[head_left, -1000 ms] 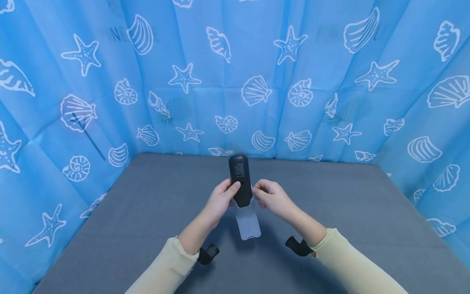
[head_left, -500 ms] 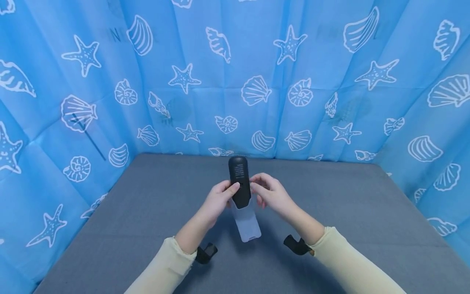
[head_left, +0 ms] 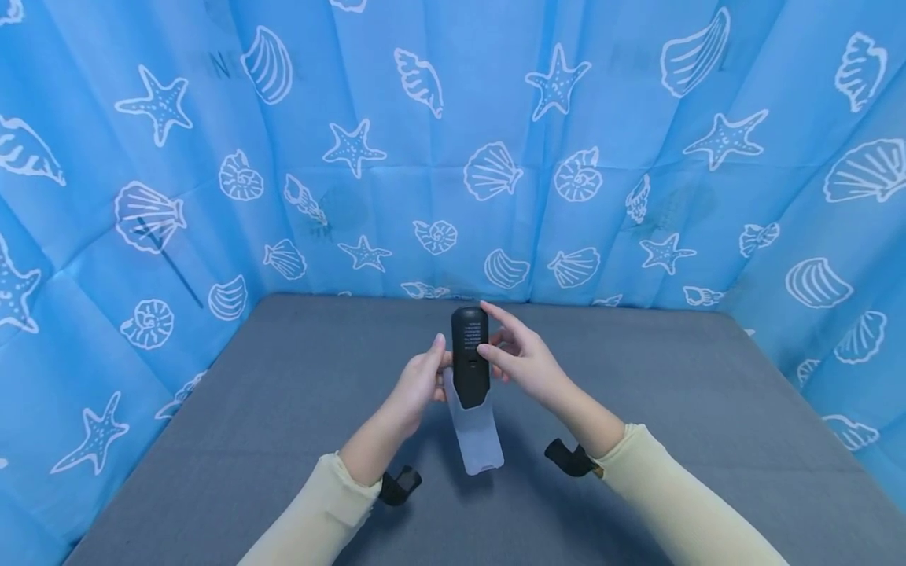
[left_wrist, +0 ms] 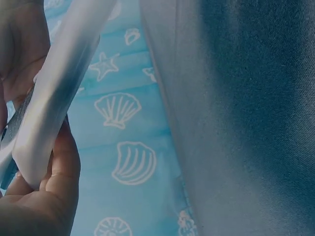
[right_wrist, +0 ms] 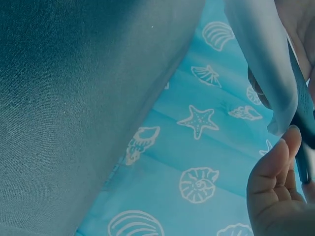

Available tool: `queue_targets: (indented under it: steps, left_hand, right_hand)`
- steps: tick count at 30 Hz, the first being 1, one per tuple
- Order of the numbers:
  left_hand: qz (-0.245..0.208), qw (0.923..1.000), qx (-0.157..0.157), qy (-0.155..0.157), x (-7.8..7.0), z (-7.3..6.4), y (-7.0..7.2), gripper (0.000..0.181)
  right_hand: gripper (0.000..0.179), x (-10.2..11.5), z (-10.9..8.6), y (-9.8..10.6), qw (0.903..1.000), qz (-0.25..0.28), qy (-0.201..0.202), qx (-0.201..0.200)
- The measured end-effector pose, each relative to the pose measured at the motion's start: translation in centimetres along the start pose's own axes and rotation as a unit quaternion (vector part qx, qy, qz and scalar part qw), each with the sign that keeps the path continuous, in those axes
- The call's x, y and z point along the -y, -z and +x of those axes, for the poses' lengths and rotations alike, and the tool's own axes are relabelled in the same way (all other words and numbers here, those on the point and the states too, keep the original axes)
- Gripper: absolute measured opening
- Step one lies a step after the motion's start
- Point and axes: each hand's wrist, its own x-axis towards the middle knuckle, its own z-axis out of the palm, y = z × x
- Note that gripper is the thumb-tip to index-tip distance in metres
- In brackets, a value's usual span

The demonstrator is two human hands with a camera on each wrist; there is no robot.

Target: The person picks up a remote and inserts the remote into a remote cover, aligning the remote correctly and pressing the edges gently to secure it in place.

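Note:
A black remote control (head_left: 470,381), its back with printed text and a battery latch facing up, stands partly inside a translucent whitish sleeve-like cover (head_left: 477,440). The loose end of the cover hangs below the remote, over the table. My left hand (head_left: 414,387) holds the cover and remote from the left side, fingers curled behind, thumb raised off the remote. From the right, my right hand (head_left: 529,363) grips the remote, thumb on its back and index finger along the top end. In the left wrist view the cover (left_wrist: 54,93) hides most of the remote.
A grey cloth-covered table (head_left: 318,354) lies beneath both hands. Blue curtain (head_left: 609,102) with white shells and starfish encloses its back and sides. Black wrist mounts (head_left: 400,486) sit near the cuffs, below the forearms.
My left thumb has lifted off the remote's back. My right hand has moved from the cover's edge up onto the remote, which has shifted slightly right and down.

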Motion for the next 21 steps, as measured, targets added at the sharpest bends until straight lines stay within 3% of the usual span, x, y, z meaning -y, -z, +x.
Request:
queue_targets:
  steps: [7, 14, 17, 21]
  left_hand:
    - [-0.016, 0.9998, 0.009, 0.008, -0.1, 0.2, 0.0, 0.075]
    - [-0.022, 0.9988, -0.010, 0.042, -0.4, 0.5, -0.4, 0.052]
    - [-0.024, 0.9983, -0.031, 0.043, -0.3, 0.7, -0.4, 0.046]
    - [-0.015, 0.9969, -0.074, 0.021, -0.4, 0.7, -0.3, 0.045]
  right_hand:
    - [0.058, -0.1, 0.2, 0.4, 0.9994, -0.014, -0.003, 0.031]
    - [0.059, -0.2, 0.2, 0.5, 0.9977, -0.031, 0.002, 0.061]
    - [0.056, -0.2, -0.1, 0.3, 0.9982, -0.043, 0.004, 0.043]
    - [0.027, -0.1, -0.8, -0.1, 0.9952, -0.097, -0.009, -0.001]
